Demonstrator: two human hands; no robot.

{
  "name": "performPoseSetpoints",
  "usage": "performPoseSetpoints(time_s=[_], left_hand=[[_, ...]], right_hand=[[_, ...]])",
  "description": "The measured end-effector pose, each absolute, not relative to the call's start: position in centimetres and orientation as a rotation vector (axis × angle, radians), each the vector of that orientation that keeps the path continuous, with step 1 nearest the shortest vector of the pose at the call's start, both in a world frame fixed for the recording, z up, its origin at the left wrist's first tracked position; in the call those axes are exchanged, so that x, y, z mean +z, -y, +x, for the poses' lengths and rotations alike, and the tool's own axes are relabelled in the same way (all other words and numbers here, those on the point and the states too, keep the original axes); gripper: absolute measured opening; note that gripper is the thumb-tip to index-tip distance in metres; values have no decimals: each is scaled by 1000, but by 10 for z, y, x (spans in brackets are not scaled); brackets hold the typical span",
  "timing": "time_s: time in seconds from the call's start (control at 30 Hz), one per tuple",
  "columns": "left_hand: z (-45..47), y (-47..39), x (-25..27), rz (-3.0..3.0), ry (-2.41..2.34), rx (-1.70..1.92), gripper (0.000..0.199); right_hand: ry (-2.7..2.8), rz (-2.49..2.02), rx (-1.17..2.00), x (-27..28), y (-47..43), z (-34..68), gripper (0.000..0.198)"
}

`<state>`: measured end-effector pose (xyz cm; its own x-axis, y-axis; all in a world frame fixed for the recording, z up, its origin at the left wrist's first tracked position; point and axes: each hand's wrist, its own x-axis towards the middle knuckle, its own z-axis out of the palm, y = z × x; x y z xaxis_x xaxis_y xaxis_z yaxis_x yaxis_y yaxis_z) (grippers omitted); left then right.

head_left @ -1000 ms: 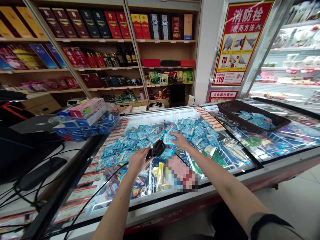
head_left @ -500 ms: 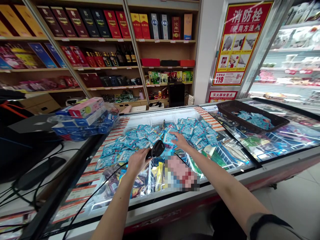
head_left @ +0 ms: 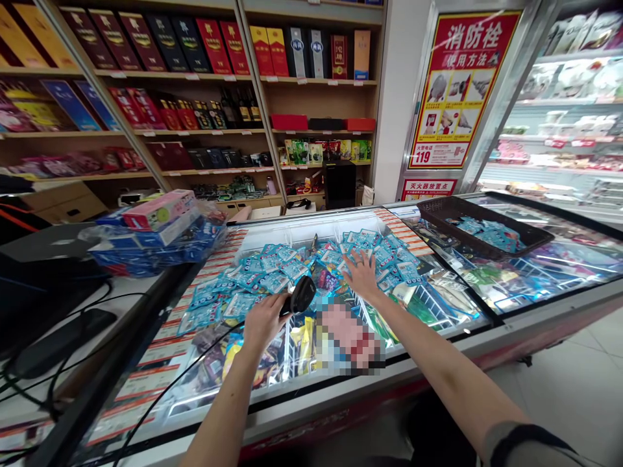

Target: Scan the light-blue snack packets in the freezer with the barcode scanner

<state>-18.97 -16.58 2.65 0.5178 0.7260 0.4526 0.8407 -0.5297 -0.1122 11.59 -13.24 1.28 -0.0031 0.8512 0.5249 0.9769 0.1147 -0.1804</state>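
Observation:
My left hand [head_left: 265, 318] is wrapped around the handle of a black barcode scanner [head_left: 302, 295], whose cable trails down to the lower left. Blue printed packets [head_left: 265, 267] lie in a loose pile on the freezer's glass top [head_left: 243, 379]. My right hand [head_left: 361, 272] has its fingers spread over the right part of the pile; whether it presses on the packets I cannot tell. Between the hands, glass shows through a gap among the packets. A pixelated patch covers something in front of them.
A dark brown tray [head_left: 438, 214] with more blue packets rests at the right on the freezer. Stacked boxes in plastic wrap [head_left: 156, 240] stand at the left, beside black cables [head_left: 63, 363]. Shelves of boxes and bottles [head_left: 187, 110] line the back.
My right hand has moved right, from a blue packet near the middle to the right part of the pile, its fingers now spread. My left hand still holds the scanner. The view has shifted slightly.

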Motion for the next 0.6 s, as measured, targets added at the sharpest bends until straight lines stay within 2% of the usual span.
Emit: performPoseSetpoints(time_s=[0.27,0.6], left_hand=[[-190,166,19,-2493,1311,-542,40],[-192,167,16,-2490,1314,-524,41]], right_hand=[[1963,-1765,-155,1,120,133,43],[1918,-1841,-315,2,114,160,45]])
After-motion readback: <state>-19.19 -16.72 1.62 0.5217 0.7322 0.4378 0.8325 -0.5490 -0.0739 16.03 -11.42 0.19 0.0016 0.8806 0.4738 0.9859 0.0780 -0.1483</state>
